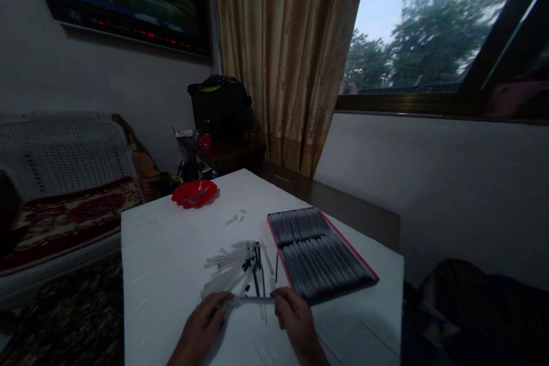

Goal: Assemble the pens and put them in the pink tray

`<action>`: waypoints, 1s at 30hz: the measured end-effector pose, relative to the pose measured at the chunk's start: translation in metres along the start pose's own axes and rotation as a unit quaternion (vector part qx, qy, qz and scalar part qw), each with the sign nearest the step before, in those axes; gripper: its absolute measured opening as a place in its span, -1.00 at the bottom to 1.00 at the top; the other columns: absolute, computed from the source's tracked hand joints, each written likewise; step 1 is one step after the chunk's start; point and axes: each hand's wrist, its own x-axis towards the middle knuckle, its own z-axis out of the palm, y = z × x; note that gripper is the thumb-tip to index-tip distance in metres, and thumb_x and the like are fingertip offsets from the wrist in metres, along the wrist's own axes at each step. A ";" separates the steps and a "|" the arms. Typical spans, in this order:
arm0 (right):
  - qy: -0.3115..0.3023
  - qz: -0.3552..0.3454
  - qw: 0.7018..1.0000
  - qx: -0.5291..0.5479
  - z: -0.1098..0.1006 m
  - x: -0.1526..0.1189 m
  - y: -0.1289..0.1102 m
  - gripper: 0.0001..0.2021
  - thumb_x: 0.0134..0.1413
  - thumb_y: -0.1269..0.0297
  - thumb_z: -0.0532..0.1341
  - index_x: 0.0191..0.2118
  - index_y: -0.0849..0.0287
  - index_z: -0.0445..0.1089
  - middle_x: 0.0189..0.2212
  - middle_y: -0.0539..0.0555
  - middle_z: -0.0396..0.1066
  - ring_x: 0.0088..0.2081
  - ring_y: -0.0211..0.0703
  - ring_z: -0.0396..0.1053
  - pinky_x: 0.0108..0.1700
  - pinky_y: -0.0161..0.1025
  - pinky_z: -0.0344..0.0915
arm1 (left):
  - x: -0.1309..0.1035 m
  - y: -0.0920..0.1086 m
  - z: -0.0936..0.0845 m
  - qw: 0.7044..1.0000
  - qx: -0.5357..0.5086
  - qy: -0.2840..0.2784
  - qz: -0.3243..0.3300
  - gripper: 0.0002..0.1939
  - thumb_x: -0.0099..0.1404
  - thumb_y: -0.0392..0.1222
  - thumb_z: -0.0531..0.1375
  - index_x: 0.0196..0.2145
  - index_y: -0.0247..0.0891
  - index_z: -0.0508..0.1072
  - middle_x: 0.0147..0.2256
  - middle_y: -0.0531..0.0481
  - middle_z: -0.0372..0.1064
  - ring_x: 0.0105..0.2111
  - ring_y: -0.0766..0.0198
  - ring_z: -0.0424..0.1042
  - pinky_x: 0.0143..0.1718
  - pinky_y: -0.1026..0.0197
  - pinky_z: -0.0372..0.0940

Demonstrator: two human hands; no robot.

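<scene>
Both hands sit at the near edge of a white table (pixel 171 251), holding one clear pen barrel (pixel 252 299) level between them. The left hand (pixel 201 329) pinches the barrel's left end with its fingertips curled around it, and the right hand (pixel 295 323) pinches the right end the same way, thumb and fingers pressed together on the tube. The barrel lies crosswise, just above the tabletop, near the person. Just beyond it, a loose heap of clear barrels and dark pen parts (pixel 240 266) spreads over the middle of the table, some pieces fanned to the left, a few thin dark refills pointing towards the hands. To the right of the heap, touching nothing of it, lies a flat red-edged tray (pixel 369 270) packed with rows of pens, angled away towards the far right. A red plate (pixel 195 193) holding a few small items stands at the far left corner of the table, well apart from the hands. A few small clear bits (pixel 235 218) lie between the plate and the heap.
</scene>
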 end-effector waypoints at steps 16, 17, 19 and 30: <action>-0.001 0.007 1.000 -0.006 -0.001 -0.002 -0.004 -0.58 -0.10 -0.11 0.23 -0.45 0.23 0.44 -0.70 -0.12 0.13 -0.68 -0.37 0.06 -0.64 -0.39 0.00 | -0.001 0.009 0.001 0.999 -0.038 -0.008 -0.028 -0.64 0.22 0.08 0.09 -0.21 -0.13 0.57 -0.20 -0.07 0.56 -0.22 0.15 0.52 -0.19 0.23 0.42; -0.003 0.005 1.000 -0.012 -0.002 -0.002 -0.003 -0.59 -0.09 -0.10 0.23 -0.44 0.23 0.44 -0.70 -0.12 0.14 -0.67 -0.37 0.07 -0.63 -0.39 0.00 | -0.001 0.009 0.001 0.999 -0.031 -0.006 -0.022 -0.65 0.22 0.07 0.09 -0.21 -0.11 0.57 -0.20 -0.06 0.56 -0.21 0.15 0.52 -0.17 0.23 0.41; -0.009 0.002 1.000 -0.024 -0.003 -0.002 -0.001 -0.59 -0.07 -0.10 0.22 -0.43 0.23 0.45 -0.68 -0.11 0.15 -0.67 -0.36 0.08 -0.63 -0.39 0.01 | -0.002 0.008 0.002 1.000 -0.014 -0.002 -0.010 -0.66 0.23 0.07 0.09 -0.21 -0.09 0.57 -0.20 -0.05 0.56 -0.18 0.15 0.51 -0.13 0.23 0.39; 0.027 -0.074 0.986 -0.147 0.008 0.005 0.032 -0.66 0.02 -0.05 0.17 -0.44 0.11 0.49 -0.51 0.06 0.40 -0.46 -0.13 0.36 -0.42 -0.30 0.27 | -0.007 0.005 0.002 1.000 0.007 -0.023 -0.012 -0.64 0.25 0.13 0.08 -0.16 0.00 0.56 -0.17 0.00 0.56 -0.14 0.17 0.50 -0.08 0.26 0.36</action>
